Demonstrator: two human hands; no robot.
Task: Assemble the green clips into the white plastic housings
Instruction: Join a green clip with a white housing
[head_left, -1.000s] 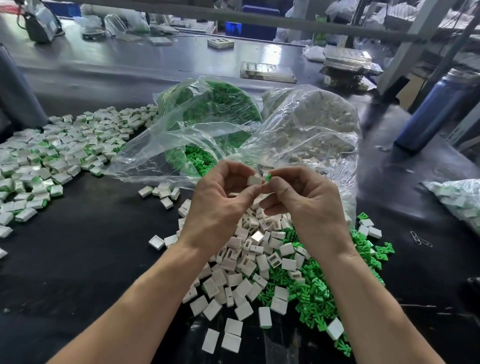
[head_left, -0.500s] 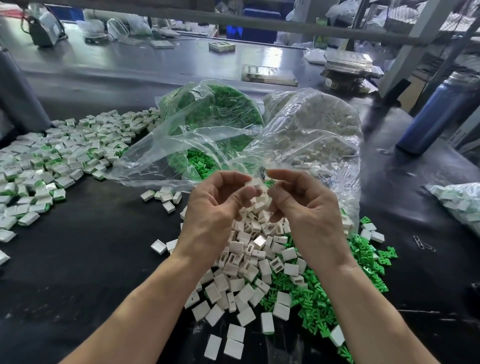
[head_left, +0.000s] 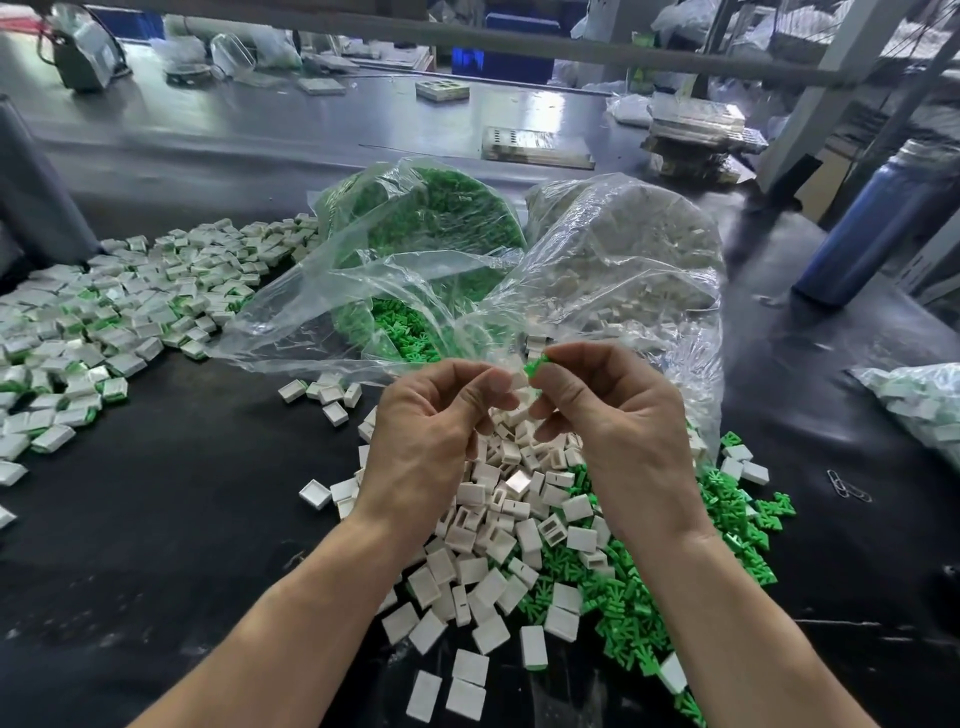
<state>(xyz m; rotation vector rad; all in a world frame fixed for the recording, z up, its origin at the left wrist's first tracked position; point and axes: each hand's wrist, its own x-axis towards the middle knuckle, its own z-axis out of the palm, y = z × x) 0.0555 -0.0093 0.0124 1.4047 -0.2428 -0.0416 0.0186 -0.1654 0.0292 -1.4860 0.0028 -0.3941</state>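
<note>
My right hand (head_left: 618, 415) pinches a small green clip (head_left: 534, 366) between thumb and forefinger, just above the pile. My left hand (head_left: 436, 421) is beside it with its fingers curled round a white housing (head_left: 517, 383), of which only a sliver shows. The clip sits right at the housing's edge. Below the hands lies a heap of loose white housings (head_left: 498, 535) mixed with loose green clips (head_left: 628, 618). To the far left spreads a pile of housings with green showing in them (head_left: 104, 322).
Two open clear bags lie behind the hands, one of green clips (head_left: 441, 218), one of white housings (head_left: 634, 249). A blue bottle (head_left: 878, 218) stands at right, a further bag of parts (head_left: 919, 400) at the right edge, paper clips (head_left: 847, 486) on the black mat.
The hands have parted a little. The green clip, earlier pressed against the housing between the fingertips, now shows clearly in the right hand's pinch.
</note>
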